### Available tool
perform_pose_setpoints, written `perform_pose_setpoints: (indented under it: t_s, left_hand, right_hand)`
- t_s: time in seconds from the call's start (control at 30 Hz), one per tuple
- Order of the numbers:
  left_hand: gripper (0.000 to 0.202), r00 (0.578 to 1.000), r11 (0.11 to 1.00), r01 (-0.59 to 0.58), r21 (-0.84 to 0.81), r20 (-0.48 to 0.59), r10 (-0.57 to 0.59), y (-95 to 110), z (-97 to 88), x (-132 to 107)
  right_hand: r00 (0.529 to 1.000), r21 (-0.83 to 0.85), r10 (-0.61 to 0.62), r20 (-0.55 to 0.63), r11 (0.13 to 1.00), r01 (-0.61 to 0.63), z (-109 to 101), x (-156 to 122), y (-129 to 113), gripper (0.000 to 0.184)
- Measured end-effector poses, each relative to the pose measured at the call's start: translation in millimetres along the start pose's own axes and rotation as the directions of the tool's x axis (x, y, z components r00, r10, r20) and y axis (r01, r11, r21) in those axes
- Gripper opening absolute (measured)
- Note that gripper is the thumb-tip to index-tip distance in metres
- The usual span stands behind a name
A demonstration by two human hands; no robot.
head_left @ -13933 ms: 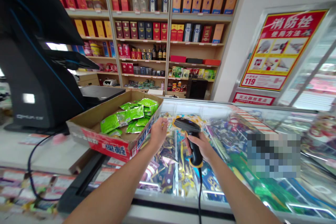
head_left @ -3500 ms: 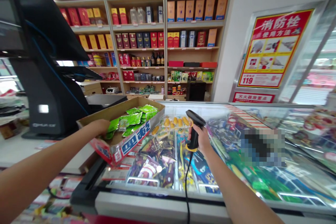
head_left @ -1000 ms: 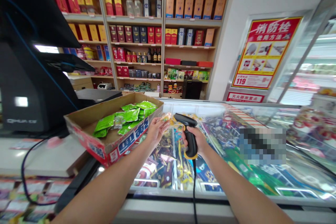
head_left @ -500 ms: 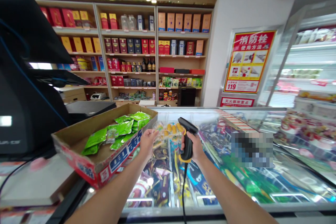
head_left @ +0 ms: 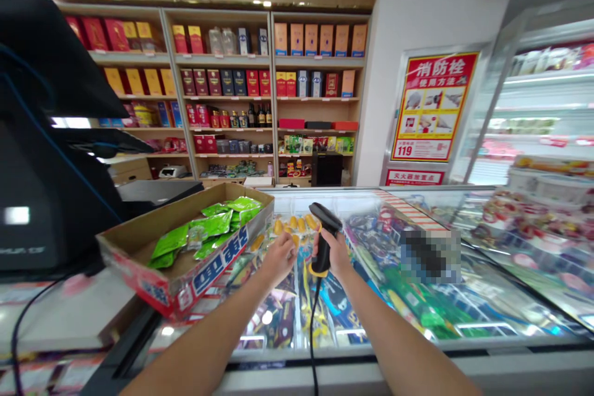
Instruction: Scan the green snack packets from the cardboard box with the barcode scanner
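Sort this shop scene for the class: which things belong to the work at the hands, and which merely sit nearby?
At the hands:
right hand gripping a black corded barcode scanner
left hand, curled, anything in it hidden
cardboard box of green packets

Just nearby:
glass-topped freezer
black checkout terminal
wooden shelves
red fire-hydrant poster

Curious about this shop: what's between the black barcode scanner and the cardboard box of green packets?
In the head view, the left hand lies between them, above the freezer's glass.
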State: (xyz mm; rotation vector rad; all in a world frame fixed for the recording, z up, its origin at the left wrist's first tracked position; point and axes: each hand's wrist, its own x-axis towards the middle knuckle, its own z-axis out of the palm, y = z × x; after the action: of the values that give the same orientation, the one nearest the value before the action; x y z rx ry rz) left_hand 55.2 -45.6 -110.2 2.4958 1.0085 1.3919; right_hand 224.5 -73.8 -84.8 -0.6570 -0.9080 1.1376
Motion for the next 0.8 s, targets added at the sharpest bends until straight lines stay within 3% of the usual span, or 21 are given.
perform_pose_setpoints:
  t_s: [0.17,0.27,0.37,0.43,0.53,0.6,0.67,0.73,0.8]
  left_hand:
    - [0.004,0.939,0.984,-0.089,0.156,0.341,0.031,14.5,12.7,-0.9]
    - [0.028,0.922,0.984,-0.090,0.152,0.387,0.025,30.7,5.0,5.9]
    - [0.022,0.968,0.996,0.003,0.088,0.248,-0.025,34.5,-26.1,27.9]
    - [0.011,0.982,0.982,0.179,0.066,0.052,-0.183,23.0,-59.1,50.3]
    - [0.020,0.867,0.873,0.476,0.104,-0.223,-0.445,-10.6,-108.2,80.1]
    - [0.035,0.762,0.757,0.641,0.129,-0.229,-0.606,-34.1,-127.3,89.0]
    - [0.043,0.686,0.673,0.728,0.133,-0.166,-0.709,-50.7,-133.0,89.0]
    - [0.045,0.662,0.650,0.749,0.129,-0.120,-0.739,-57.7,-132.0,85.7]
    - [0.043,0.672,0.681,0.732,0.012,-0.175,-0.719,-56.2,-132.2,84.6]
  right_hand:
    - [0.999,0.016,-0.014,-0.036,1.000,0.015,6.7,3.4,-15.4,0.028]
    - [1.000,-0.019,0.003,0.002,1.000,-0.003,8.2,1.0,-28.2,0.030]
    - [0.998,-0.079,0.064,0.026,0.995,-0.061,0.2,-10.3,-34.0,0.030]
    - [0.993,-0.063,0.114,0.004,0.992,-0.114,-8.3,-21.1,-31.6,0.031]
    - [0.990,-0.029,0.134,-0.038,0.990,-0.135,-17.0,-35.4,-22.3,0.033]
    - [0.991,-0.027,0.126,-0.051,0.991,-0.128,-17.1,-41.2,-17.0,0.034]
    - [0.991,-0.031,0.124,-0.050,0.992,-0.126,-13.9,-44.3,-14.7,0.033]
    - [0.991,-0.031,0.129,-0.035,0.991,-0.130,-10.1,-46.5,-14.8,0.033]
    - [0.991,-0.025,0.133,-0.026,0.991,-0.134,-7.8,-49.4,-15.0,0.033]
